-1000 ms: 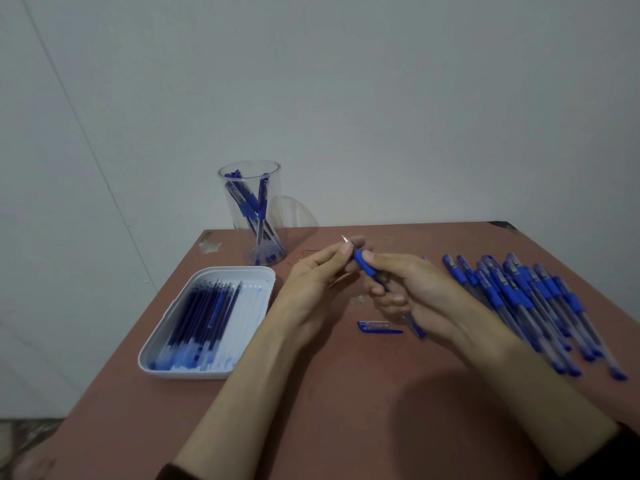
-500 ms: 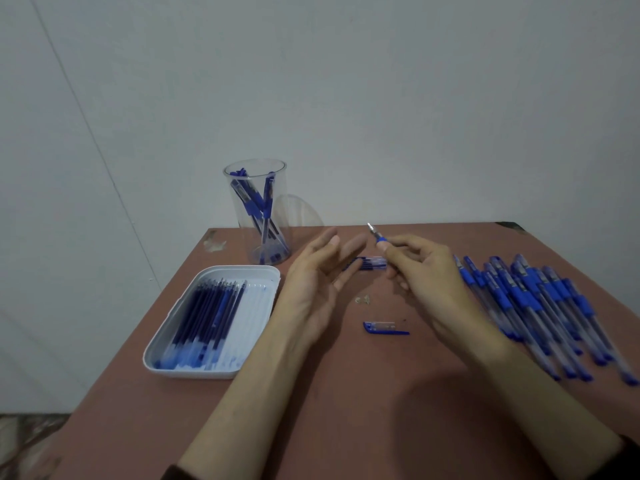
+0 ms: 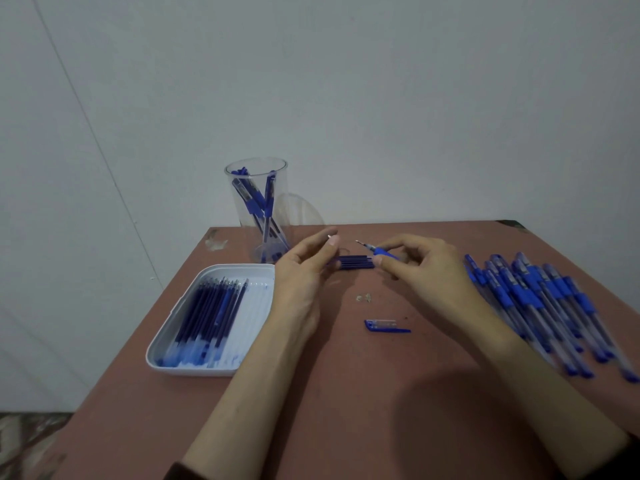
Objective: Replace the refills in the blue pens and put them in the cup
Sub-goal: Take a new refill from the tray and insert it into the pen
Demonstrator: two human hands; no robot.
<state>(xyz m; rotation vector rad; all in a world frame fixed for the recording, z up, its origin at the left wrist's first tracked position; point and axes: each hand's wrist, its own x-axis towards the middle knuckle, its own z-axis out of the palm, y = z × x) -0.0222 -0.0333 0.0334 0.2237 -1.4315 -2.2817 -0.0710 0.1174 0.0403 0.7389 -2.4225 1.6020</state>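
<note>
My right hand (image 3: 426, 268), in the middle of the frame, pinches a blue pen (image 3: 380, 251) by its grip. The sharp tip points up and left. My left hand (image 3: 304, 271) is just beside it, with its fingers nearly straight. There is a tiny pale bit at the fingertips, and I cannot tell if they hold it.

A few loose refills (image 3: 356, 263) lie flat between both hands. Lower down, between my arms, lie small scraps (image 3: 363, 298) and the pen cap (image 3: 386, 325). Below them is bare red-brown table (image 3: 346, 393).

The white tray (image 3: 242, 269) of refills (image 3: 207, 313) sits at the left, near the table's left edge. The clear cup (image 3: 233, 209), with pens in it, stands behind my left hand by the far edge. A pile of blue pens (image 3: 540, 303) fills the right side. The wall (image 3: 381, 98) behind is pale.
</note>
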